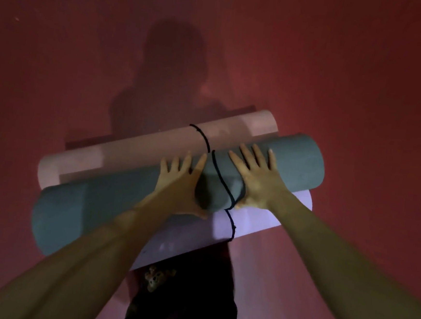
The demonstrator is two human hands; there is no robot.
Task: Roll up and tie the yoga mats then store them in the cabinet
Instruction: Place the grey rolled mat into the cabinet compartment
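Three rolled yoga mats lie side by side on the red floor: a pink roll [134, 148] farthest from me, a grey-green roll [94, 208] in the middle, a lilac roll [255, 220] nearest. A thin dark cord [218, 175] runs across all three near their middle. My left hand [177, 182] lies flat on the grey-green roll just left of the cord, fingers straight and spread. On the cord's other side my right hand [256, 178] presses the same roll with spread fingers.
The red floor [361, 83] stretches all around the mats. My shadow [165, 75] falls across it beyond the pink roll. Dark clothing [183, 303] shows at the bottom centre. The light is dim.
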